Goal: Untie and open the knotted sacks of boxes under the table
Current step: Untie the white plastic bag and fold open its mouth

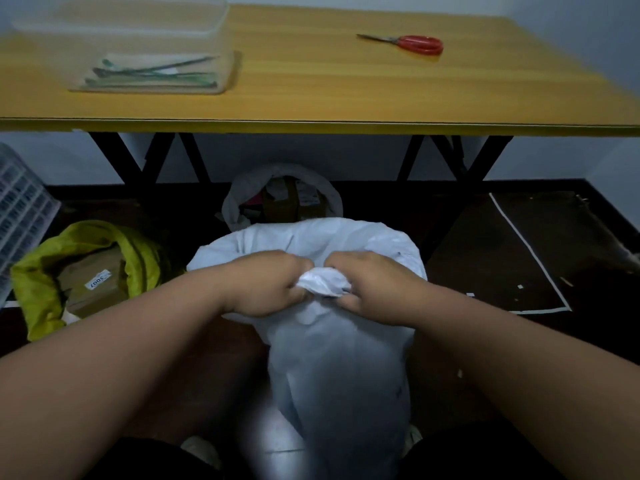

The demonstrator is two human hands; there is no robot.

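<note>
The white sack stands on the floor in front of the table's near edge, pulled close so its tied neck sits within reach. The left hand and right hand each curl their fingers around the bunched knot from opposite sides, apparently to pull it loose. The yellow sack at the left and the grey sack under the table already gape open, showing boxes

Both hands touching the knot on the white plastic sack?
Touching. The head view shows the left hand and right hand both pinching the bunched knot of the white plastic sack, fingers curled into the plastic with no gap.
</note>
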